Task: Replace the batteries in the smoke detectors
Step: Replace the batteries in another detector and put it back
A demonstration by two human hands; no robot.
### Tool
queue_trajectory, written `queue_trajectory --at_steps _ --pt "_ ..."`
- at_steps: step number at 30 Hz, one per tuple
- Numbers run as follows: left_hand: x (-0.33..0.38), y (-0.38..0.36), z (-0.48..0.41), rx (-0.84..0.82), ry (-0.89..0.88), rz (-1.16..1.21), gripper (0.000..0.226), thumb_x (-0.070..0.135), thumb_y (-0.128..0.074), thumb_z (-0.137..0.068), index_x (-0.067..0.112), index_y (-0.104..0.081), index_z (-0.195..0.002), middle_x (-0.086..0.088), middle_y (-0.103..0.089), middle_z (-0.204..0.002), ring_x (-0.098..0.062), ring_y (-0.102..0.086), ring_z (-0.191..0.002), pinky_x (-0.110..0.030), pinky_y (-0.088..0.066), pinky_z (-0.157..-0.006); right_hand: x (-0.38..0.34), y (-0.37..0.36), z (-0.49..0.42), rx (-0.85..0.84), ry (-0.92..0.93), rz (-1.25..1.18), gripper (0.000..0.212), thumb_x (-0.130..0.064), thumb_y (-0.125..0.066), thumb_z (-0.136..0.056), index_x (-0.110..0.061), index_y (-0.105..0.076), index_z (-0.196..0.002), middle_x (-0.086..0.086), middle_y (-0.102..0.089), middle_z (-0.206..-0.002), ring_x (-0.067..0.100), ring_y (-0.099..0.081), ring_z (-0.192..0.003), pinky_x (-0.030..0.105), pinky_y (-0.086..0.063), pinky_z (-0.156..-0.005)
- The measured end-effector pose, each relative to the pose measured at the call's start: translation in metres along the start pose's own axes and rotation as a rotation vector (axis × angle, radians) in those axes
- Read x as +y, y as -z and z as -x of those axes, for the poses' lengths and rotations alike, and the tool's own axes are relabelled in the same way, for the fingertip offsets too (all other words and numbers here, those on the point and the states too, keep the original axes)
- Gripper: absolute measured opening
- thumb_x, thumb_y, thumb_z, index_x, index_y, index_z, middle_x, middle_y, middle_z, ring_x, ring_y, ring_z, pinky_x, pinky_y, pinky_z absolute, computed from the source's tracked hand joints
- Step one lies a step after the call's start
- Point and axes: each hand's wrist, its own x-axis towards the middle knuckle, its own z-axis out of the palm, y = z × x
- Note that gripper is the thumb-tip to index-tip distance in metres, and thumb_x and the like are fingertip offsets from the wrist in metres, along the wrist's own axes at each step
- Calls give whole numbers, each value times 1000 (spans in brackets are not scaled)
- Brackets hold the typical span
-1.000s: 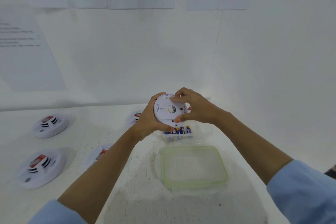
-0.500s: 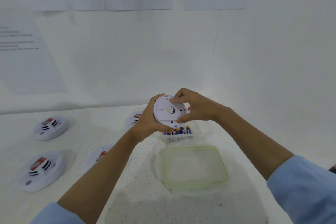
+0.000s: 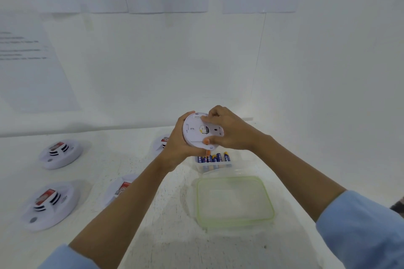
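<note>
White plastic smoke detector [image 3: 195, 132]: round, back face to the camera, held in the air at centre, just above the battery tub.
Left hand [image 3: 177, 148]: grip wrapped round the detector's left rim, steadying it.
Right hand [image 3: 231, 132]: grip curled on the right half of the back, fingertips at the far edge, thumb at the near edge.
Batteries [image 3: 215, 157]: a blue-and-gold row standing in a clear tub [image 3: 237, 160] on the worktop [image 3: 153, 236]. A green-rimmed lid [image 3: 235, 202] lies just to the near side of the tub.
Other detectors [image 3: 49, 204]: four, resting on the worktop to the left.
Step in hand, by judgement: working the back cover; whether it is coming off or going on cannot be told.
Next move calls for a firm counter-hold from the left hand while the right turns or prises, keeping the unit from dropping onto the tub.
</note>
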Motion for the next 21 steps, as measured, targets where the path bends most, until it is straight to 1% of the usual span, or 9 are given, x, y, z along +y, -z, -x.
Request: queue_trajectory --at_steps 2,5,7,10,13,15,17,19,21 --pt "-1 -1 0 34 -8 -14 97 1 -80 -47 15 -35 -132 -3 -49 -126 -4 -54 -107 -15 -50 -76 -1 -4 1 21 -19 -6 48 -30 -68 -82 -5 -56 -121 10 -43 -111 18 -38 -102 19 -31 -84" --pt "-3 -1 1 63 -9 -4 98 0 -80 -49 12 -35 -134 -7 -50 -128 -11 -54 -111 -18 -52 -78 -3 -8 1 37 -35 -4 51 -32 -66 -83 -7 -52 -126 6 -40 -110 19 -37 -105 19 -31 -86" --pt "-2 -1 1 69 -16 -13 98 0 -80 -49 11 -35 -134 -8 -50 -129 -12 -54 -112 -17 -51 -78 -3 -8 1 33 -39 -5 51 -32 -65 -84 -8 -51 -127 7 -41 -113 20 -37 -107 20 -31 -87" --pt "-2 -2 0 80 -34 -26 96 1 -80 -49 11 -35 -134 -8 -51 -129 -8 -55 -109 -13 -49 -76 -4 -7 -1 30 -45 -1 52 -33 -64 -85 -8 -50 -128 10 -41 -118 20 -37 -110 19 -30 -87" --pt "-1 -1 0 81 -50 -39 97 2 -80 -49 11 -35 -134 -7 -50 -129 -6 -54 -109 -12 -49 -77 -4 -7 -1 42 -46 -12 53 -33 -64 -84 -9 -49 -129 10 -42 -119 21 -37 -111 20 -32 -89" --pt "-1 1 -1 64 -62 -66 101 4 -83 -46 10 -34 -134 -6 -49 -128 -3 -54 -108 -14 -49 -78 -5 -5 1 54 -53 -59 53 -31 -67 -83 -7 -51 -128 11 -44 -117 23 -40 -111 24 -36 -91" --pt "1 1 0 40 -77 -103 106 14 -85 -42 11 -34 -134 -4 -48 -127 -4 -54 -109 -15 -50 -79 -4 -5 2 54 -73 -137 53 -29 -69 -81 -8 -52 -127 11 -46 -115 25 -45 -110 30 -40 -94" --pt "9 1 0 29 -120 -159 96 22 -83 -41 20 -40 -128 -1 -52 -122 -4 -54 -108 -16 -49 -81 -3 -7 3 70 -115 -294 54 -29 -70 -80 -15 -52 -129 7 -48 -115 21 -49 -111 33 -43 -97" --pt "20 1 -2 16 -194 -291 68 23 -79 -46 33 -51 -107 5 -57 -105 -1 -56 -96 -12 -48 -80 -6 -9 1 95 -182 -497 53 -31 -70 -80 -18 -53 -128 0 -50 -118 15 -51 -113 32 -45 -99"
